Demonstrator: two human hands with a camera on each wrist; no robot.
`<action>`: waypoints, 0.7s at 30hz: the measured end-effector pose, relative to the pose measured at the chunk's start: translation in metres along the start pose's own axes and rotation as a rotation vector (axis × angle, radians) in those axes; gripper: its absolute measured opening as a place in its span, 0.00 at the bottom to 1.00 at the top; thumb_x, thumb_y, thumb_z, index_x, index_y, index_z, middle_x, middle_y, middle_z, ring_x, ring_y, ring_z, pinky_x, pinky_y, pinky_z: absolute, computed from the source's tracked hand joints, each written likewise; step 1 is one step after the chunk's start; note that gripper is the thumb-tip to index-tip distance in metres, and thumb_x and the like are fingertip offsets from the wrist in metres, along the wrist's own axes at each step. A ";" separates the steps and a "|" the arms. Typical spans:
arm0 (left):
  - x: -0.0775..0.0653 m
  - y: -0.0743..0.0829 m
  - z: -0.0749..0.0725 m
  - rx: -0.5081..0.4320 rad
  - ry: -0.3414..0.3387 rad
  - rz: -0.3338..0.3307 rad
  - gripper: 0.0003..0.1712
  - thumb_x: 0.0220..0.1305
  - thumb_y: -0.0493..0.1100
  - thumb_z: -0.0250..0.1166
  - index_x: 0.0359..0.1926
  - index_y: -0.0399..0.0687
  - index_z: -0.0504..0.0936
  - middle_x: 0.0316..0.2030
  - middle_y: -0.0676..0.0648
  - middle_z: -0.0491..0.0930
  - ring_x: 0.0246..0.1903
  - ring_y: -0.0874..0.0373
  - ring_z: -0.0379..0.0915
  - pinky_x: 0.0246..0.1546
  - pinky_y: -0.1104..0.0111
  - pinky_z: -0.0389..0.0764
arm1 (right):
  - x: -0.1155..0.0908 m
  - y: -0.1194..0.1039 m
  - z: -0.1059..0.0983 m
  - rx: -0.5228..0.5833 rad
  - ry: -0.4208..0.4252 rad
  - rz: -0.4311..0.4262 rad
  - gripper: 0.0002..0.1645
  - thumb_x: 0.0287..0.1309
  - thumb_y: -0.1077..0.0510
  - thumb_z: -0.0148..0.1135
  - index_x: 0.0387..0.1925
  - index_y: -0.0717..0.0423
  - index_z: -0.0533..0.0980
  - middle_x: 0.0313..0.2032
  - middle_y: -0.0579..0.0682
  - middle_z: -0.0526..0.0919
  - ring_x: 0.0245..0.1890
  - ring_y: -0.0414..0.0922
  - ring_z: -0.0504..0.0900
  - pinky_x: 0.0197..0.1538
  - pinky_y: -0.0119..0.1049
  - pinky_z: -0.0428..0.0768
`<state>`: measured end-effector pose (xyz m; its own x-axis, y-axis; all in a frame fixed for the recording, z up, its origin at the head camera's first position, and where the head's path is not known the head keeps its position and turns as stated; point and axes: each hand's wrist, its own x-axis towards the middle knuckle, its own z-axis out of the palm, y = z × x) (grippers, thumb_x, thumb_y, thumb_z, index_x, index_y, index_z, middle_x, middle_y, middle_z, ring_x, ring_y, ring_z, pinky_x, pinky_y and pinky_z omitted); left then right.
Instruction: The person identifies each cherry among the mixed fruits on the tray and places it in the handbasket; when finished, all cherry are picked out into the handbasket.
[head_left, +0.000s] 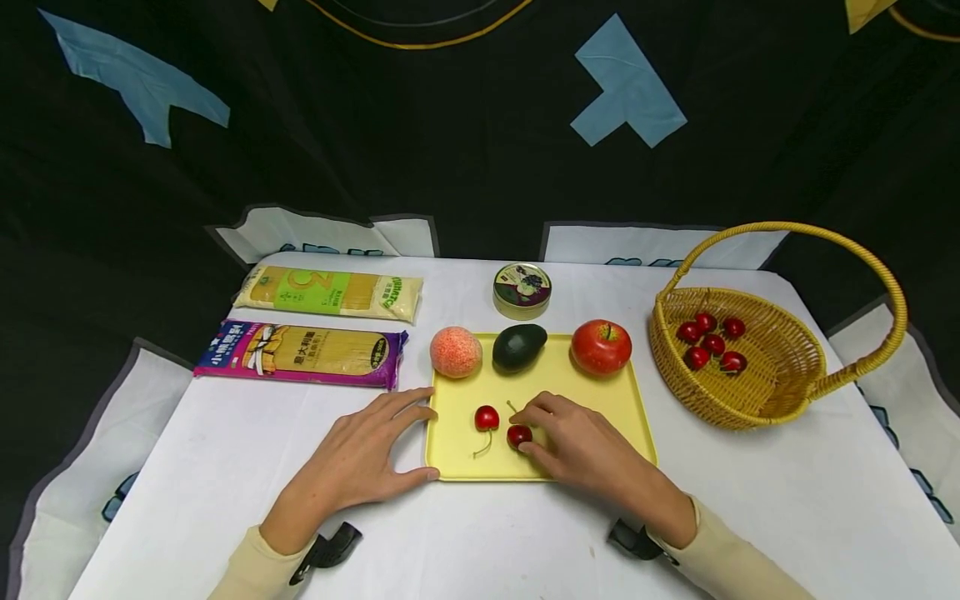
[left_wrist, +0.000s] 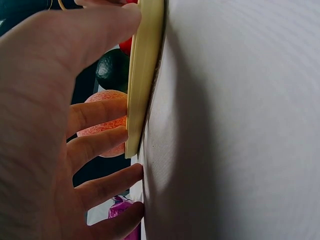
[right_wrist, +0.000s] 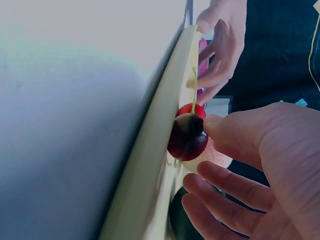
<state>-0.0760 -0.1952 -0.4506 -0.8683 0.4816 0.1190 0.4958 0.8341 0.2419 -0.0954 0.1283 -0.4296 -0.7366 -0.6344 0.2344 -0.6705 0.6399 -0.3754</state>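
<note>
On the yellow tray (head_left: 465, 462) lie two red cherries with stems. My right hand (head_left: 577, 437) has its thumb and index finger on either side of the right-hand cherry (head_left: 519, 437), lightly pinching it; in the right wrist view this cherry (right_wrist: 187, 142) sits low over the tray with its stem upward. The other cherry (head_left: 486, 417) lies a little to the left. At the tray's left edge rests my left hand (head_left: 360, 454), fingers spread, thumb touching the near corner. Behind the cherries are a peach (head_left: 455, 352), a dark green avocado (head_left: 518, 347) and a red apple (head_left: 601, 347).
Right of the tray stands a wicker basket (head_left: 780, 367) with a tall handle and several cherries (head_left: 713, 343) inside. Two spaghetti packs, one green-and-yellow (head_left: 330, 292) and one purple (head_left: 303, 353), lie at the left. A round tin (head_left: 522, 290) stands behind the tray.
</note>
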 end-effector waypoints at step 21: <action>-0.001 0.000 0.000 0.005 -0.003 -0.008 0.40 0.51 0.80 0.64 0.60 0.67 0.78 0.74 0.59 0.62 0.70 0.52 0.64 0.50 0.48 0.80 | 0.000 0.002 -0.002 -0.012 -0.024 -0.003 0.12 0.58 0.54 0.74 0.44 0.44 0.83 0.43 0.40 0.80 0.41 0.35 0.79 0.43 0.33 0.82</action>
<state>-0.0755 -0.1955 -0.4508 -0.8723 0.4754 0.1140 0.4886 0.8393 0.2383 -0.0971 0.1308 -0.4282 -0.7323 -0.6467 0.2135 -0.6739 0.6431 -0.3637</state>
